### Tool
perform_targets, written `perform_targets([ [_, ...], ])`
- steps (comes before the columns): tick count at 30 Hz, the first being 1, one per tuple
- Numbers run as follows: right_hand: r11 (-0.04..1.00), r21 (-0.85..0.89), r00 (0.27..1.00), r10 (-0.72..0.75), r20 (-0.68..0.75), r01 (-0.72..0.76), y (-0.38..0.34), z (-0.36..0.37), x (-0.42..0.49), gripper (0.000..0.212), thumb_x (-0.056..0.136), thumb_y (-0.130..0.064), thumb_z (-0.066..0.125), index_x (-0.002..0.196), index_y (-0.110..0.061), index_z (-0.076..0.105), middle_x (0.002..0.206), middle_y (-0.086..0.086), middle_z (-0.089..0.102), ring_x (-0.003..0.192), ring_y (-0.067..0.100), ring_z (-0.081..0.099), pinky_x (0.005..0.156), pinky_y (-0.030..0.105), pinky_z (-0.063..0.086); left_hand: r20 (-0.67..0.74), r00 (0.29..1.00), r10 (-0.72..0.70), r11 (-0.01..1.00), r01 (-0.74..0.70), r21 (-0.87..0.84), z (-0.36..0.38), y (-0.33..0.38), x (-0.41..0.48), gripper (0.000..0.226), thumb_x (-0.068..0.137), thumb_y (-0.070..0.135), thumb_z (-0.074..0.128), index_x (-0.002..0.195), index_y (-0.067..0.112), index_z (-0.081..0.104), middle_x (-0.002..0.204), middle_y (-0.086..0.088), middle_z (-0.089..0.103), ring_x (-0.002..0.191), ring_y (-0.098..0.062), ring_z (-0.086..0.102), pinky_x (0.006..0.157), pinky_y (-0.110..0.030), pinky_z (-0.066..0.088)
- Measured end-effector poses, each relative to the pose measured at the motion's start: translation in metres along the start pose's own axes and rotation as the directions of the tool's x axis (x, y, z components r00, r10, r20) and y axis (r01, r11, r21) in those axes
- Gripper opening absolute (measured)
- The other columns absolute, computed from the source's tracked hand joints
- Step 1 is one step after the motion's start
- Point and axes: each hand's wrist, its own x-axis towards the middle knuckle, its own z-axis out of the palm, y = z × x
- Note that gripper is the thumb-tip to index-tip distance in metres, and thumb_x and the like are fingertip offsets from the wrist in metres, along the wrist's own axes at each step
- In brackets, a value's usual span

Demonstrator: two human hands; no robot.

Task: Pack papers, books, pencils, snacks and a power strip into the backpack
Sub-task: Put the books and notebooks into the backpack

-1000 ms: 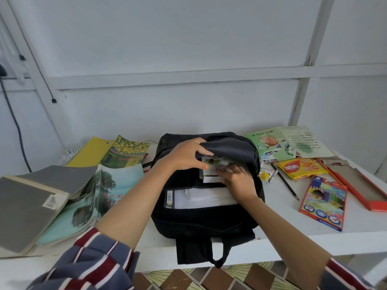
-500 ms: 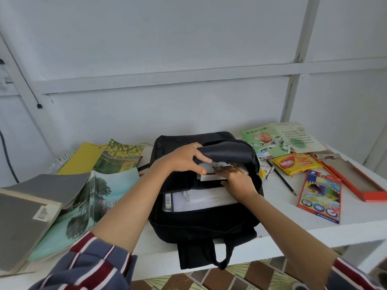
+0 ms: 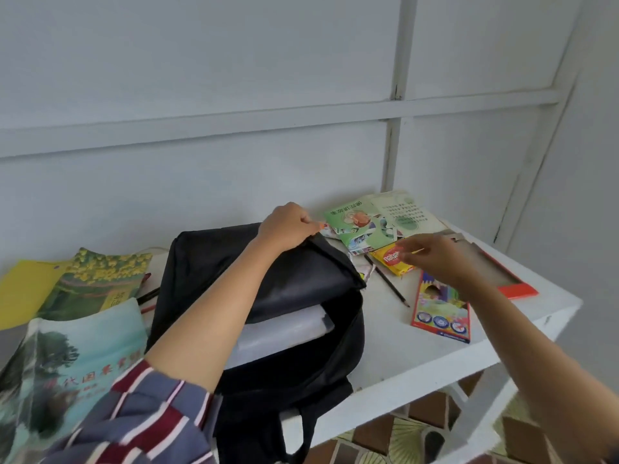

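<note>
My left hand (image 3: 288,226) pinches the backpack (image 3: 268,296) flap up, papers showing inside. My right hand (image 3: 438,259), fingers loosely curled and empty, hovers over the yellow snack pack (image 3: 392,259) at two o'clock. Next, I judge: close on it, carry it in.

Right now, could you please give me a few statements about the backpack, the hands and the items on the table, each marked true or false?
1. The left hand grips the top flap of the black backpack. True.
2. The right hand is inside the backpack. False: it is over the yellow snack packet on the table.
3. White papers show in the backpack's opening. True.
4. The coloured pencil box is already packed. False: it lies on the table.
5. A black pencil lies right of the backpack. True.
</note>
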Motion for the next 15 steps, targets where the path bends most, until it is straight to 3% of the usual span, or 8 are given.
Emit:
perform_targets([
  [4,0.992,-0.061,0.992,0.111,-0.063,-0.115,0.044,-0.015,0.054,0.04,0.084,-0.018,0.067,0.121,-0.008,0.06,0.113,0.01,0.066,0.095,0.019,0.06,0.077,0.023,0.044,0.03,0.998,0.061,0.998,-0.06,-0.012,0.028,0.026,0.059,0.026,0.087,0.029,0.063,0.071,0.009,0.058,0.068,-0.006,0.052,0.064,-0.018,0.046,0.06,-0.026,0.033],
  [9,0.98,-0.107,0.986,0.165,-0.032,-0.167,0.087,-0.015,0.12,0.051,0.082,-0.022,0.07,0.128,-0.006,0.055,0.125,0.011,0.059,0.111,0.022,0.056,0.084,0.025,0.04,0.148,0.987,0.055,0.997,-0.045,-0.069,0.069,0.046,0.139,0.023,0.086,0.028,0.065,0.1,0.009,0.065,0.106,-0.001,0.061,0.096,-0.016,0.055,0.074,-0.024,0.039],
  [15,0.976,-0.151,0.985,0.165,0.053,-0.156,0.121,-0.003,0.176,0.061,0.081,-0.029,0.071,0.133,-0.008,0.048,0.141,0.009,0.046,0.127,0.024,0.044,0.102,0.031,0.034,0.268,0.962,-0.059,0.994,0.081,-0.072,0.114,0.041,0.215,0.048,0.088,0.029,0.062,0.13,0.009,0.048,0.134,-0.009,0.051,0.12,-0.023,0.05,0.091,-0.028,0.039],
])
